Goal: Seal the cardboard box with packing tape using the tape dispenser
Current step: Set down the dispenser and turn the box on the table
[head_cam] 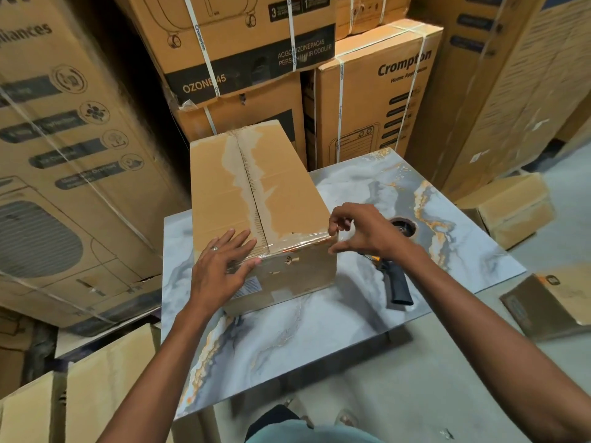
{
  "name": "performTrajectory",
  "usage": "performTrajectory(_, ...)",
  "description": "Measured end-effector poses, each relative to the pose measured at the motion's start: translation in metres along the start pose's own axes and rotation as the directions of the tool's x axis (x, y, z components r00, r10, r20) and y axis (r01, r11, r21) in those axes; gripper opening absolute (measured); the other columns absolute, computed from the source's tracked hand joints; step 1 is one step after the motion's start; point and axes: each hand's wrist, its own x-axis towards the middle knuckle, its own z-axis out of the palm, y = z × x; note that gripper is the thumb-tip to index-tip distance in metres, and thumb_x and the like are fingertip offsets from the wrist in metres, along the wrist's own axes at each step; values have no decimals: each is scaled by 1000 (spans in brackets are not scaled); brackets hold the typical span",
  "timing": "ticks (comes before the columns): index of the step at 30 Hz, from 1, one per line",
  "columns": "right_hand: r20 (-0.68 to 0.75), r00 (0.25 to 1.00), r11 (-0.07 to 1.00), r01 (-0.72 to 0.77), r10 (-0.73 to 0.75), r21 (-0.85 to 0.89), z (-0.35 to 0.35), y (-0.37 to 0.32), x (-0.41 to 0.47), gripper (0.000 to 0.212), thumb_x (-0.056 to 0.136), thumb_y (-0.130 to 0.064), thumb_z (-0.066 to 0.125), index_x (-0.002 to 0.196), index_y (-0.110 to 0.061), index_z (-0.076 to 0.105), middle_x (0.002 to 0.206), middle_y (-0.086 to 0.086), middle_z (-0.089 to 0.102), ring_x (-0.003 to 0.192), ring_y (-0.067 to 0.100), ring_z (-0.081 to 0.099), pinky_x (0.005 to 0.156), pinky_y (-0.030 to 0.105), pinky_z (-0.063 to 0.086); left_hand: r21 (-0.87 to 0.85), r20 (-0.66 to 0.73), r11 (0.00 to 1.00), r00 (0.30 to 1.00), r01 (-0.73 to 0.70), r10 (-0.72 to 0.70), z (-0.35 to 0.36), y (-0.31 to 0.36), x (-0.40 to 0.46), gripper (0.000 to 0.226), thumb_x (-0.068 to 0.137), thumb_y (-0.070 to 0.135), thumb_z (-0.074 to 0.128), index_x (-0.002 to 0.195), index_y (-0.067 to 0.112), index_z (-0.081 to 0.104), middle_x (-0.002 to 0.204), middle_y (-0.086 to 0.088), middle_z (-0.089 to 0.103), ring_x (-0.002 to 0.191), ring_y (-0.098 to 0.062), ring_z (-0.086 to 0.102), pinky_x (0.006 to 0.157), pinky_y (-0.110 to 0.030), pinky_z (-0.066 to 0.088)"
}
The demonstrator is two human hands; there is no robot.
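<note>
Stacked appliance cartons (377, 100) walled in the marble-patterned table (319, 340) on which your cardboard box (249, 193) lay lengthwise, its near end facing you. Across that box's near top edge ran a strip of clear tape (297, 246), and both your hands were placed to work it down. Your left hand (220, 266) lay flat over the box's near-left corner with fingers straight and spread, gripping nothing, which I judge served to pin the flaps and steady the box. Your right hand (361, 231) hovered at the box's near-right corner, thumb and curled fingertips pinching the tape's loose end where it wrapped over the edge (the film is too clear to show exactly where it ended). The tape dispenser (395, 282) lay on the table just right of the box, partly hidden under your right wrist, its black handle pointing toward you, probably set down so both hands were free. The box's long centre seam looked untaped.
</note>
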Motion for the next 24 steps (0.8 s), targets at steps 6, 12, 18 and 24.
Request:
performTrajectory(6,-405,824,876,-208,397,435,68,-21,-52,75,76,-52,85,139,-28,53,135,-9,57,124,10,55,100,32,51,4,-28,1000,999,16,-16,3,1,0,63,82,71,51,129,31,66,143,14,54,143,-8,38,121,-43,29)
performTrajectory(12,-332,762,735,-264,556,624,102,-56,-42,86,96,-50,64,163,-22,17,169,-7,19,152,1,17,123,23,17,5,-34,1000,999,12,-12,4,0,-1,58,83,67,54,128,32,66,144,15,54,144,-9,38,121,-41,28)
performTrajectory(18,-467,695,781,-223,547,583,143,-82,-17,87,106,-40,51,162,-17,-11,170,-6,-16,155,4,-11,128,35,7,-14,-15,1000,1000,23,-23,3,3,0,49,86,56,68,127,29,68,144,13,54,145,-9,37,122,-42,25)
performTrajectory(24,-543,630,792,-203,556,576,161,-87,-10,85,108,-37,46,160,-12,-16,169,2,-20,156,9,-14,128,44,5,-6,-9,999,999,40,-40,4,4,2,58,82,65,58,127,30,68,144,15,54,145,-8,37,122,-37,23)
